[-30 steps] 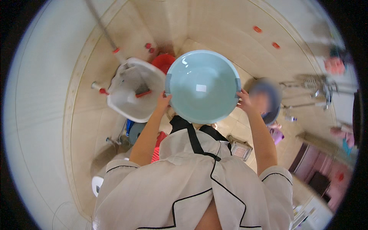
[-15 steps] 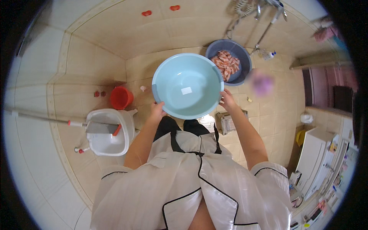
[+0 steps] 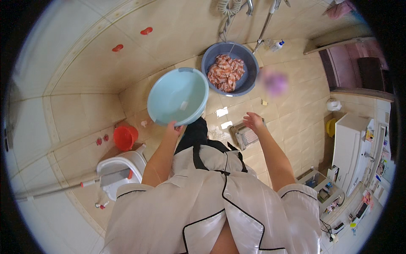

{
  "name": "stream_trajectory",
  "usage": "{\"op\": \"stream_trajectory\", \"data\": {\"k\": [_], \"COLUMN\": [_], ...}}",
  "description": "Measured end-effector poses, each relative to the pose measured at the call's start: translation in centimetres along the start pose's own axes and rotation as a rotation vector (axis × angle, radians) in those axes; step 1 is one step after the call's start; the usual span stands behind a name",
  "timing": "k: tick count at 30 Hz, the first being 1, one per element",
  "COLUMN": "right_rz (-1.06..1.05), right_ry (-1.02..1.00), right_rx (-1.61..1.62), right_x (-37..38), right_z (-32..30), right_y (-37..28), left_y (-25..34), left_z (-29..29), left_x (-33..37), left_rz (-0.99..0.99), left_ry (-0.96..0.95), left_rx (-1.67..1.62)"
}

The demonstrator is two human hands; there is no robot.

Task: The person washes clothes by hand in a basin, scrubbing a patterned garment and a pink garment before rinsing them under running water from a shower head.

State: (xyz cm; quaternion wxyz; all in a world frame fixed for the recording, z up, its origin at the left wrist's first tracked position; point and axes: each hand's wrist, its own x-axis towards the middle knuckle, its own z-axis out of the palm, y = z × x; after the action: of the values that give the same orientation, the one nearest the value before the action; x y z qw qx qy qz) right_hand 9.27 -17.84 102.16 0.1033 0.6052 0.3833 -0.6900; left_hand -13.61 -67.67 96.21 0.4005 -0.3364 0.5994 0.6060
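Beige tiles line the walls and floor (image 3: 296, 99) of a washroom, seen from above, with straight edges bowed toward the rim of the view. Left of centre, a light blue basin (image 3: 167, 95) is tilted, its mouth facing up and its inner wall bearing a small white label (image 3: 184, 105). The left hand (image 3: 175, 128) grips the basin's near rim, its fingers closed against the edge. The right hand (image 3: 253, 122) is well apart from the basin; its fingers are partly spread, loosely bent, and hold nothing. Below it on the floor is a grey framed object (image 3: 245, 134), partly hidden by the hand and forearm.

Beyond the light blue basin and to its right, a grey-blue basin (image 3: 250, 63) contains a heap of red-and-white patterned cloth (image 3: 226, 73). Their outlines meet in the view; whether they touch cannot be told. Near the grey-blue basin is a blurred purple object (image 3: 275, 82); farther back stands a white bottle with a blue top (image 3: 277, 45). At left, a red bucket (image 3: 125, 137) is beside a white tub (image 3: 111, 181).
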Motion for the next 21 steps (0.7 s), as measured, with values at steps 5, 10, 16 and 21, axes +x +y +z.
{"op": "stream_trajectory", "data": {"k": [5, 10, 16, 21], "right_rz": [-0.062, -0.143, -0.343, -0.626], "right_ry": [0.045, 0.072, 0.001, -0.103], "right_rx": [0.03, 0.018, -0.065, -0.193], "right_x": [3.6, 6.1, 9.0, 9.4], "right_z": [0.5, -0.6, -2.7, -5.5], "right_y": [-10.8, -21.5, -38.5, -57.6], "left_y": [10.4, 17.1, 19.8, 16.6], "left_z": [4.9, 12.2, 19.7, 28.9], "left_x": [4.6, 4.1, 0.7, -3.6], "left_rz": [-0.047, -0.131, -0.144, -0.107], "left_ry": [0.031, 0.066, 0.153, 0.237], "left_rx": [-0.082, -0.193, -0.324, -0.488]}}
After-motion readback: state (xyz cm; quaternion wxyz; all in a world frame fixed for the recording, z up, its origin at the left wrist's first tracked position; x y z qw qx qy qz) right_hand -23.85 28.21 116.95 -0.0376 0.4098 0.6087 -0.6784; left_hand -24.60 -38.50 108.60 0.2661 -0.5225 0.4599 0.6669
